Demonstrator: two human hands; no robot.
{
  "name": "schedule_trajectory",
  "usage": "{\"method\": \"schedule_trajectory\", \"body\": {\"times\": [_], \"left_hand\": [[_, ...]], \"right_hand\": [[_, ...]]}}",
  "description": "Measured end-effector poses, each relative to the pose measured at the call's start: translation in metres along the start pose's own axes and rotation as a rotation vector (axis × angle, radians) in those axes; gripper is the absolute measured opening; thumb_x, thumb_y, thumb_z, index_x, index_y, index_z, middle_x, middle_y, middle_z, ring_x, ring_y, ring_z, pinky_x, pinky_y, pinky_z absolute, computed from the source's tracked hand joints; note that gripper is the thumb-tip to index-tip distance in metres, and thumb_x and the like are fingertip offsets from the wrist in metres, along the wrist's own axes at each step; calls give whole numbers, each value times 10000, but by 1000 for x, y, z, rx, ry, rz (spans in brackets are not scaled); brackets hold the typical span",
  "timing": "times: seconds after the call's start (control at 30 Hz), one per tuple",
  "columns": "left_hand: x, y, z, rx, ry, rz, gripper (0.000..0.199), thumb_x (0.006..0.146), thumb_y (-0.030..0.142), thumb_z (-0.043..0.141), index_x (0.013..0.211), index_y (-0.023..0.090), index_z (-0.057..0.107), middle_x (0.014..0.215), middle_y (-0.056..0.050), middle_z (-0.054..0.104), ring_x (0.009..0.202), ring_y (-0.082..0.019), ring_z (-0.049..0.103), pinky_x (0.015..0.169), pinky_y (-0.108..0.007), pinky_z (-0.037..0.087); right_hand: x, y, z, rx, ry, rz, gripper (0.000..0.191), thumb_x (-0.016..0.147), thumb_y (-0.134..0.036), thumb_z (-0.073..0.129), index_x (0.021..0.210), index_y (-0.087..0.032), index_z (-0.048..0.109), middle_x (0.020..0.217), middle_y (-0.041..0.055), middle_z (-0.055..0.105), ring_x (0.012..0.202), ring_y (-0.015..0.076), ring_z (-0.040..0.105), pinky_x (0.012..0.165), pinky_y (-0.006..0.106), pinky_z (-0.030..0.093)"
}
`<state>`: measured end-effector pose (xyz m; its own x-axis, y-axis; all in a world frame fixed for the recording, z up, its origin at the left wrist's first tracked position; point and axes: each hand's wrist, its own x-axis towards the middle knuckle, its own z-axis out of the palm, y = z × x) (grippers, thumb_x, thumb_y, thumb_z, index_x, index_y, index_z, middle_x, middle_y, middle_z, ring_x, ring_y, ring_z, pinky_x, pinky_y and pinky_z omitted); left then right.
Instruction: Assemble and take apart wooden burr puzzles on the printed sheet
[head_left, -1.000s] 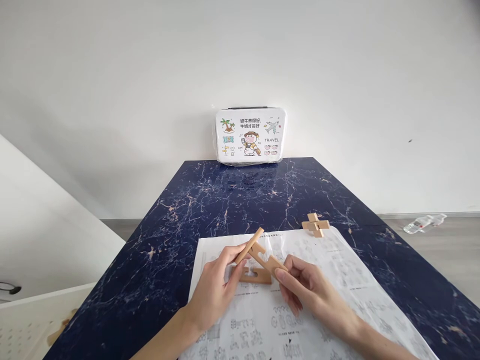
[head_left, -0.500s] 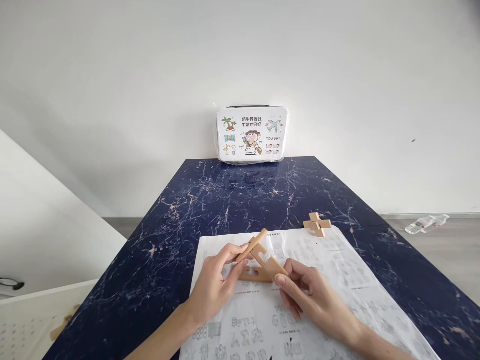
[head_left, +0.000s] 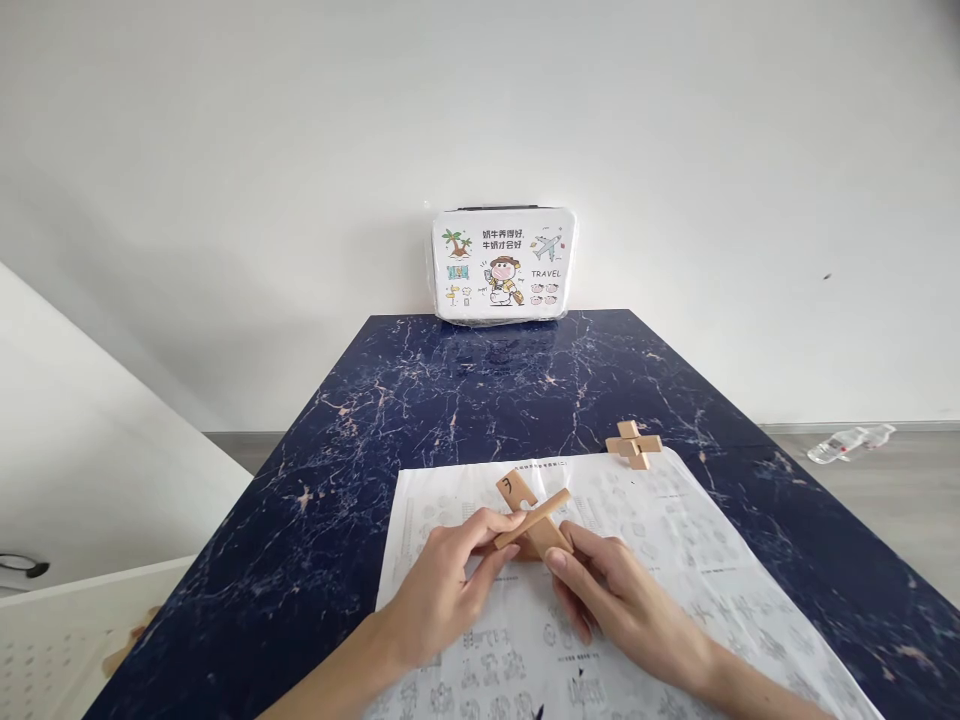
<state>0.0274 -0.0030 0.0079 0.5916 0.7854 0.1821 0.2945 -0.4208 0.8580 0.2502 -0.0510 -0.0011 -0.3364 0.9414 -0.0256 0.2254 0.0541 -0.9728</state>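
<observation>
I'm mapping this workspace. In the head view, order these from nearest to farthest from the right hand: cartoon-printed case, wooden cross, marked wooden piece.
1. Marked wooden piece: held by the right hand.
2. Wooden cross: beyond the hand, at the paper's far right corner.
3. Cartoon-printed case: at the table's far end.

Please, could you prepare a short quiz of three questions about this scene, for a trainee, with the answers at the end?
1. True or false: the left hand pinches the slim wooden bar.
2. Choose one: what colour is the mark on the wooden plank held by the right hand?
A. Red
B. Black
C. Green
3. Fill in, as seen by the person: the cross-shaped wooden assembly lies at the ____ right corner of the sheet of drawings.

Key: 1. True. 2. B. 3. far.
</observation>
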Motion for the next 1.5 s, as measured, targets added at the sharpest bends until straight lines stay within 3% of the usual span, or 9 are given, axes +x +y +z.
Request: {"method": "schedule_trajectory", "body": {"times": [0.2,0.47,0.63,0.97,1.27,1.5], "left_hand": [[-1,1,3,-21,-56,39,210,1073,258,522,1269,241,595,1044,-47,793,904,-196,761,821,-317,581],[-2,4,4,71,-26,105,352,1073,228,515,1421,278,535,1155,-50,772,1005,-212,756,872,-354,617],[-4,2,6,170,16,201,439,1067,208,534,1496,299,501,1258,-57,753,1089,-226,746,948,-389,624],[-4,2,12,409,126,336,425,1080,141,461,1499,207,474,1049,-74,794,871,-223,780,706,-367,646],[-4,6,12,443,131,358,404,1077,134,468,1477,193,481,1050,-57,790,843,-201,777,682,-353,645],[-4,3,12,485,134,397,454,1065,104,483,1506,213,458,1169,-68,776,974,-210,775,794,-372,659]], "right_hand": [[2,2,0,9,20,1,444,1083,-575,410,816,-230,492,552,-22,588,494,123,498,540,278,387],[3,-2,0,46,-11,-13,403,1080,-528,439,835,-217,517,621,-9,604,520,120,536,533,267,405],[3,1,3,-83,13,-20,393,1065,-481,472,769,-223,487,592,-8,596,511,126,541,528,269,407],[3,8,12,-172,102,-71,370,1054,-450,492,756,-233,459,553,-30,564,493,120,508,512,260,385],[2,7,13,-169,114,-94,354,1055,-432,496,762,-235,470,565,-27,567,487,119,510,495,257,375],[1,6,13,-123,113,-67,387,1050,-465,504,742,-232,477,551,-17,579,485,125,533,494,260,393]]}}
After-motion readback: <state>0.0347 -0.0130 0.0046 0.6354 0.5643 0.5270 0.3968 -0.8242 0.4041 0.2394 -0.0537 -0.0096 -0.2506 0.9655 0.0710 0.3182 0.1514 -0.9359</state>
